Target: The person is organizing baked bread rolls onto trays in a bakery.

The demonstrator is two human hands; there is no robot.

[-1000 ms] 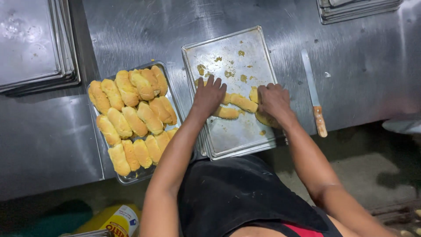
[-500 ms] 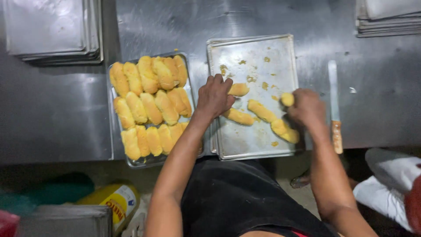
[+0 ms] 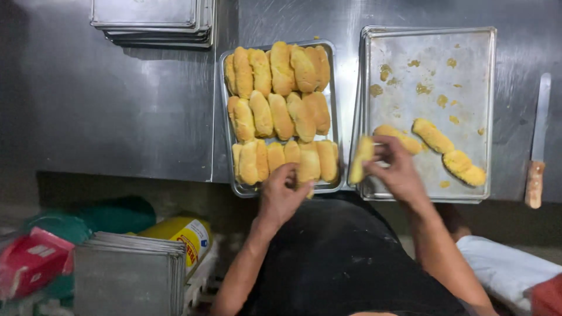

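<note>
Steel covers the whole counter point(image 3: 129, 117), grey and dully shining, and two baking trays sit side by side at its near edge. On the left one, the narrow tray point(image 3: 225, 117) is packed with golden bread rolls point(image 3: 281, 111) laid in three rows, each roll touching its neighbours. The left hand point(image 3: 280, 196) rests at this tray's near edge, its fingers curled onto a roll in the front row point(image 3: 308, 167); the grip looks closed around that roll's end, though the fingertips hide just how it is held.

Just beside it to the right lies the wide tray point(image 3: 430, 58), mostly bare metal flecked with yellow crumbs. The right hand point(image 3: 398, 172) hovers over its near left corner and grasps a single roll point(image 3: 360, 159) between thumb and fingers, holding it tilted above the gap where the two trays meet. Four loose rolls point(image 3: 433, 136) remain on the wide tray, strung in a slanting line from the hand toward the near right corner, the last two touching.

A knife point(image 3: 537, 152) with a wooden handle lies on the counter to the right of the wide tray, blade pointing away from the person. A stack of empty trays point(image 3: 152, 20) sits at the far left of the counter, well apart from the hands. Below the counter edge stand another stack of trays point(image 3: 129, 269) and a yellow container point(image 3: 181, 234).
</note>
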